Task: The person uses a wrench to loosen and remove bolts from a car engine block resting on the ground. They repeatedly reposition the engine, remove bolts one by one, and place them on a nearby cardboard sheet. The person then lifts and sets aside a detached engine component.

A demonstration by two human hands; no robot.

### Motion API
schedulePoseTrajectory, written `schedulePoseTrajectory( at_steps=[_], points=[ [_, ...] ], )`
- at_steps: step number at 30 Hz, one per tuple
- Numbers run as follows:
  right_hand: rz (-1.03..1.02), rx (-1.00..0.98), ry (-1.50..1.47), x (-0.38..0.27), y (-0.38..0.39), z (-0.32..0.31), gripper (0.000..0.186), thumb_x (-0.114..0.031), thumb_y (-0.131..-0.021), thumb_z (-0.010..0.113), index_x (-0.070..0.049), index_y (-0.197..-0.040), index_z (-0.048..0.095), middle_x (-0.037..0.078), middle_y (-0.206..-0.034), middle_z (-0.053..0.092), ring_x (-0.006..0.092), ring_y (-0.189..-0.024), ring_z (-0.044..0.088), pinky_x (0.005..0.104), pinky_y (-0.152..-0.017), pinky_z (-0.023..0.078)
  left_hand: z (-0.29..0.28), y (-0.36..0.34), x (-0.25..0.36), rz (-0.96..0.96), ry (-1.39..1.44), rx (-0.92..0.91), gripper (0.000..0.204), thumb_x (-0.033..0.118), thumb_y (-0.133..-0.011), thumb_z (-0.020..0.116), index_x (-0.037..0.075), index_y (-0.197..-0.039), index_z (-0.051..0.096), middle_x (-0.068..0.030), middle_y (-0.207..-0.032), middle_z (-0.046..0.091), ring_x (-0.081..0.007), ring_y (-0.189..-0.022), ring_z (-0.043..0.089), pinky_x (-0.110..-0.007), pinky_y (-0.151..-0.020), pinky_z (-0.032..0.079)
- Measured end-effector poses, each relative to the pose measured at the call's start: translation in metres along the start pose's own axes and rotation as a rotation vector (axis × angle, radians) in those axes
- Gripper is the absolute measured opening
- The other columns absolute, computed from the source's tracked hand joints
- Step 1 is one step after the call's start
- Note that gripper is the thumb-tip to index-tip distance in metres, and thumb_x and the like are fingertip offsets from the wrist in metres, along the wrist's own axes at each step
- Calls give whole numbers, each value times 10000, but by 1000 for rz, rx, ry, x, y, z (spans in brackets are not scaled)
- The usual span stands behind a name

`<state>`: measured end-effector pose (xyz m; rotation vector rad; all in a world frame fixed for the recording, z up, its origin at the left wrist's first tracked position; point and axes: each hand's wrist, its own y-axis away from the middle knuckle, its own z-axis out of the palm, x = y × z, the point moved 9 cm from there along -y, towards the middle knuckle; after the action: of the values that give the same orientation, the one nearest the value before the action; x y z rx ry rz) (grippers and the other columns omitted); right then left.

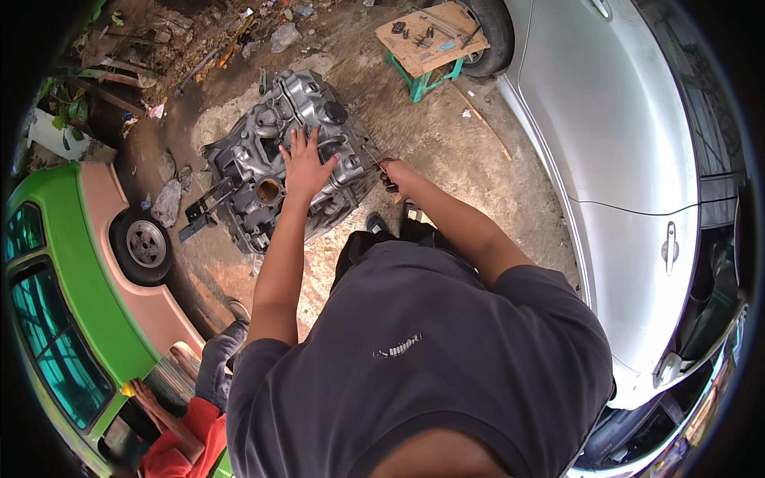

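A grey metal car engine (275,103) stands on the ground in front of me, with a dark round cap (335,112) on its top and a round brownish opening (268,190) nearer me. My left hand (304,166) rests palm down on the engine's top, its fingers spread. At the engine's right side, my right hand (395,177) is closed round a thin metal tool (371,157), whose shaft points at the engine. My fingers hide most of that tool, so its exact kind does not show.
To the right stands a silver car (613,151). A board (430,40) with small parts and tools lies on a green stool (418,86). At left is a green and pink vehicle (119,279); a person in red (195,442) is beside it. A thin stick (486,126) lies on the ground.
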<state>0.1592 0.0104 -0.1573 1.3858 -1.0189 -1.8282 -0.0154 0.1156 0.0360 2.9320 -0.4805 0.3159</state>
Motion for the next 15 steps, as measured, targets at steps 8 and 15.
schedulePoseTrajectory(
  at_steps=[8,15],
  points=[
    [-23,-9,9,-1,1,3,239,-357,-965,530,-144,-892,611,-13,-613,440,121,-513,376,306,-468,287,6,-2,-5,41,67,-67,876,472,-819,656,141,-1515,240,-176,-1570,190,-355,-1473,97,-579,-1162,65],
    [-76,73,161,-6,-7,-9,286,-381,-919,602,-108,-970,673,13,-613,456,126,-523,414,323,-466,312,14,-7,-10,105,161,-183,958,507,-800,661,138,-1536,171,-208,-1571,161,-388,-1470,69,-613,-1143,34]
  ],
)
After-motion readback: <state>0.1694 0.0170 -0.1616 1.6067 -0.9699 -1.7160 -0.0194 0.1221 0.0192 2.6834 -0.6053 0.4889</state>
